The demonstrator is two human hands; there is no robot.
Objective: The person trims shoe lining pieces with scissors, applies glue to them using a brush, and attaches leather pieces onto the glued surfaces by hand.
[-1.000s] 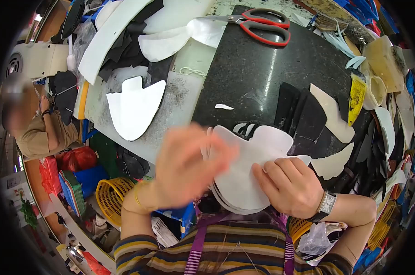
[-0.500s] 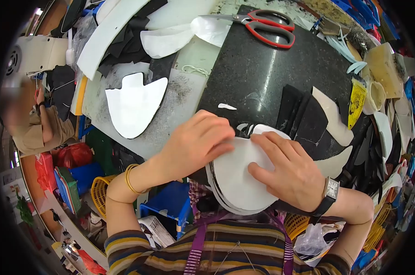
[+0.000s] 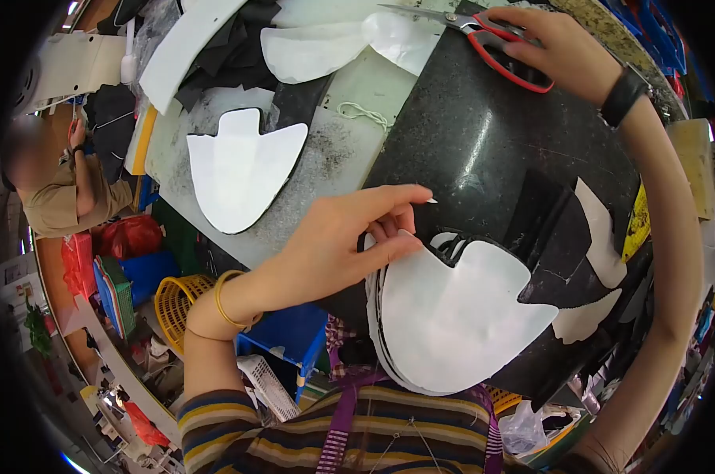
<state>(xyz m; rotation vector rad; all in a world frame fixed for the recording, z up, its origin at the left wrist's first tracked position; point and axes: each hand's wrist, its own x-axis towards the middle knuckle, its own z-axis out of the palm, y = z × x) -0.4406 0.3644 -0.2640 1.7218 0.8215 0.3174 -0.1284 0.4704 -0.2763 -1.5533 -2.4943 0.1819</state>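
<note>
At the far edge of the black slab, my right hand [image 3: 559, 49] is closed around a handle of the red-and-black scissors [image 3: 491, 51]. Their blades point left. Nearer me lies a stack of white, black-edged, winged cut pieces [image 3: 460, 320], probably shoe parts. My left hand [image 3: 349, 241] grips the stack's upper left corner, its thumb at the edge, some fingers curled and the index finger stretched out. A small white scrap [image 3: 431, 201] shows by that fingertip. Another white winged piece [image 3: 245, 170] lies flat to the left.
The black slab [image 3: 468, 134] bears dark and beige offcuts [image 3: 598, 229] at the right. White curved sheets [image 3: 314, 51] and black scraps lie at the back left. A yellow basket [image 3: 180, 304] stands below left. A co-worker [image 3: 73, 189] sits at far left.
My right hand has left the white stack and reached forward to the scissors, taking hold of a handle. My left hand stays at the stack, its index finger now extended. The view has shifted slightly.
</note>
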